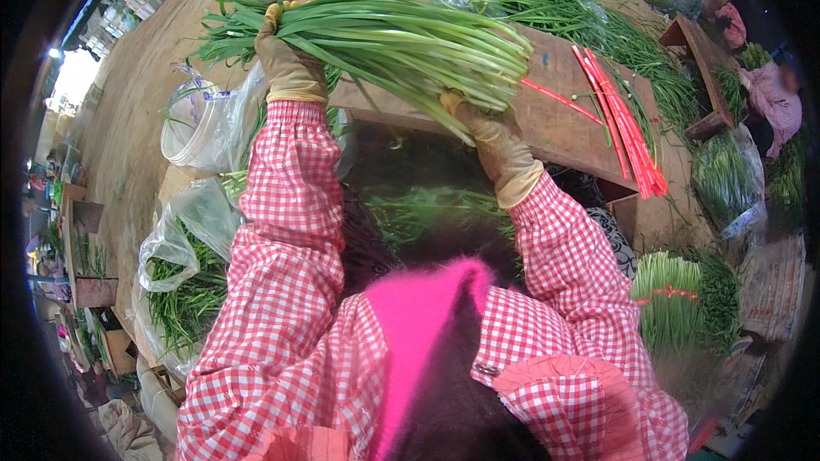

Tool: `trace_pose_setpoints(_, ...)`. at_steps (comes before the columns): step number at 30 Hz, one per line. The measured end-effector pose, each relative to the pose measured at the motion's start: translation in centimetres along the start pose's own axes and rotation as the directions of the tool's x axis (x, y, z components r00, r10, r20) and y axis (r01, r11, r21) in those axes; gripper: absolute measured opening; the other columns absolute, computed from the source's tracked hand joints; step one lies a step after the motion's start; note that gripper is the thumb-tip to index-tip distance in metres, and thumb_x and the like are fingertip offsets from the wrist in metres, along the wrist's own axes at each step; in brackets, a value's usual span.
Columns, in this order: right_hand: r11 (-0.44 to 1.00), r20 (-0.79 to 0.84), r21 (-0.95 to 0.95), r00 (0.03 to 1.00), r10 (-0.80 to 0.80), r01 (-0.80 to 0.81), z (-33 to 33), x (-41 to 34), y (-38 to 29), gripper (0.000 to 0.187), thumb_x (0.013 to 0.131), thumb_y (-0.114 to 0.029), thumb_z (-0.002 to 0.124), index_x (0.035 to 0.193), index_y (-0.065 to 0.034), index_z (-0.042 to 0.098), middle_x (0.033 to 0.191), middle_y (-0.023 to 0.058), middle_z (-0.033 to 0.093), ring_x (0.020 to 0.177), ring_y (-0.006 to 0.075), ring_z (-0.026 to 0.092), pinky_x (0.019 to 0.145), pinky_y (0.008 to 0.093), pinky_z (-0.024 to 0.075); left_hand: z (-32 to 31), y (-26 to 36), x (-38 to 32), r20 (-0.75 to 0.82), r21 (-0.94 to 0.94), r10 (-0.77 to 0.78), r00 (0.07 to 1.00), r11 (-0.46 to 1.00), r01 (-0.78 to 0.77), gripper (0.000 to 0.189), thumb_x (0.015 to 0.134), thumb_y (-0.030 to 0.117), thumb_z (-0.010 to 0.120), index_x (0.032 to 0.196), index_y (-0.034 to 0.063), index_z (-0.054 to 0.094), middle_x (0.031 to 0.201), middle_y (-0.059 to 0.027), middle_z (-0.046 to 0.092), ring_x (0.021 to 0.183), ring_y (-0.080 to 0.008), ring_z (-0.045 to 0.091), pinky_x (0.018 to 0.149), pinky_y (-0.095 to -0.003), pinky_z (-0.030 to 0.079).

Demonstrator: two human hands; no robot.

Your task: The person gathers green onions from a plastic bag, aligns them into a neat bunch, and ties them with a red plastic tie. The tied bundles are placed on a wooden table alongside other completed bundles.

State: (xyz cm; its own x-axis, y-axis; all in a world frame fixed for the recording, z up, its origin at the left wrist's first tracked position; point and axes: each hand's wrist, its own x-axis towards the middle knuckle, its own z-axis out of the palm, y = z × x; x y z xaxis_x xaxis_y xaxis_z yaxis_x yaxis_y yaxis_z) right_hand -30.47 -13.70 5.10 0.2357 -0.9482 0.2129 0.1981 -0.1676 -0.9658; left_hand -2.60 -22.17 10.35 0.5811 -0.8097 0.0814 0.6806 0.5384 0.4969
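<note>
A thick bundle of long flat green leaves with pale stems, like garlic chives [397, 32], lies across both my hands, above a low wooden bench [551, 109]. My left hand [288, 57], in a dirty yellowish glove, grips the leafy end with the thumb on top. At the pale stem end, my gloved right hand [487, 121] supports the bundle from below; its fingers are mostly hidden. Several red tie strips [621, 121] rest on the bench's right end. A single red strip [564, 101] sticks out past the stems.
Loose chives [576, 13] spill from a clear bag beyond the bench. At left stand a white bucket [189, 141] and an open plastic bag of greens [186, 288]. A tied bundle [669, 294] is at lower right. Another person [772, 99] sits at far right beside a wooden stand [701, 77].
</note>
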Motion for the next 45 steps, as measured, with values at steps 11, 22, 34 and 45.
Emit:
trace_pose_setpoints(11, 0.98, 0.082, 0.145, 0.989, 0.122, -0.133, -0.2, -2.8, -1.7, 0.026, 0.088, -0.011, 0.065, 0.112, -0.0017, 0.064, 0.102, 0.007, 0.069, 0.093, 0.0126, 0.063, 0.087, 0.0291, 0.0484, -0.2, 0.6, -0.1, -0.058, 0.052, 0.034, 0.998, 0.998, -0.031, 0.02, 0.095, 0.018, 0.052, 0.1, 0.001, 0.061, 0.092, -0.0138, 0.067, 0.08, -0.0251, 0.065, 0.074, -0.0387, 0.057)
trace_pose_setpoints(22, 0.701, 0.349, -0.692, 0.77, 0.534, -0.172, -9.5, -11.3, 3.2, 0.041, 0.09, -0.04, 0.056, 0.097, -0.0024, 0.072, 0.106, 0.0097, 0.07, 0.102, 0.023, 0.064, 0.093, 0.04, 0.0473, -1.2, 2.0, 1.3, -0.067, 0.041, 0.054, 0.996, 0.998, -0.051, 0.019, 0.095, 0.016, 0.05, 0.1, 0.0003, 0.059, 0.093, -0.0135, 0.066, 0.08, -0.0267, 0.064, 0.074, -0.0399, 0.056)
trace_pose_setpoints(34, 0.959, 0.25, -0.276, 0.959, 0.133, -0.061, -5.0, -0.2, -2.7, 0.058, 0.085, -0.04, 0.071, 0.126, -0.0022, 0.059, 0.124, 0.0126, 0.063, 0.115, 0.0213, 0.058, 0.097, 0.0342, 0.0441, -1.3, 1.6, 2.1, -0.101, 0.052, 0.118, 0.988, 0.992, -0.113, 0.019, 0.095, 0.017, 0.05, 0.101, 0.0012, 0.06, 0.095, -0.0128, 0.066, 0.085, -0.0261, 0.064, 0.079, -0.0396, 0.055)
trace_pose_setpoints(45, 0.676, 0.259, -0.668, 0.949, -0.179, 0.31, -4.4, -2.4, 2.8, 0.02, 0.093, -0.021, 0.057, 0.103, -0.0116, 0.07, 0.093, 0.0131, 0.068, 0.086, 0.0325, 0.065, 0.076, 0.0406, 0.0519, -1.8, 1.5, 2.2, -0.086, 0.064, 0.099, 0.991, 0.994, -0.094, 0.016, 0.092, 0.015, 0.055, 0.098, 0.0006, 0.06, 0.09, -0.0123, 0.065, 0.078, -0.0254, 0.063, 0.073, -0.0384, 0.055)
